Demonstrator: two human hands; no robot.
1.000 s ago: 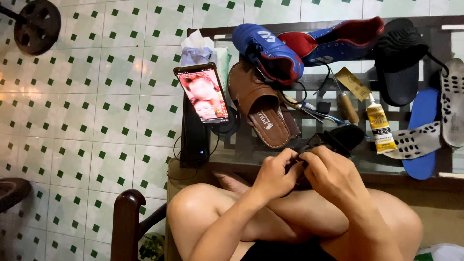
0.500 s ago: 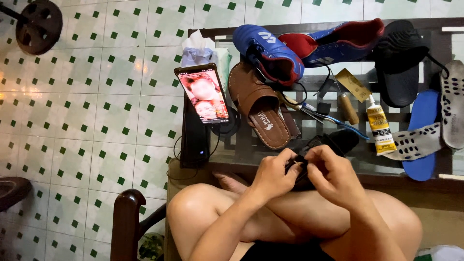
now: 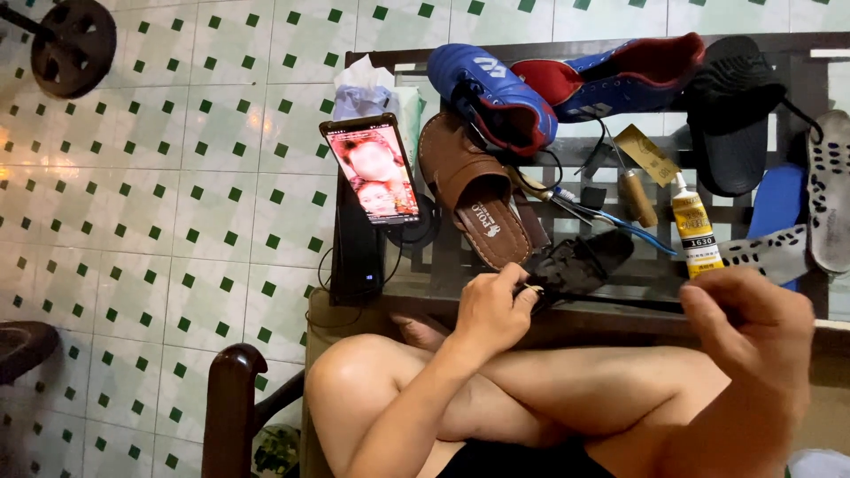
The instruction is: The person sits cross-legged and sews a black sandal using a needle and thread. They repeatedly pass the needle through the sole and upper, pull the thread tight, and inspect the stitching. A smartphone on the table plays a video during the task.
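My left hand (image 3: 494,310) grips the near end of a small black shoe (image 3: 580,261) that lies at the table's front edge, above my crossed legs. My right hand (image 3: 753,332) is closed, out to the right and apart from the shoe. A thin dark thread (image 3: 637,304) runs taut from the shoe to that hand. What the right fingers pinch besides the thread is hidden.
On the dark-framed glass table (image 3: 620,283) lie a brown sandal (image 3: 478,199), blue sports shoes (image 3: 496,93), a black slide (image 3: 735,115), a yellow glue tube (image 3: 693,230), a wooden-handled awl (image 3: 637,195) and insoles (image 3: 828,204). A lit phone (image 3: 372,173) stands propped at its left. A dark chair arm (image 3: 232,407) is by my knee.
My right hand has drawn away from my left hand, out to the right and nearer the camera, pulling the thread tight. The left hand stays on the shoe.
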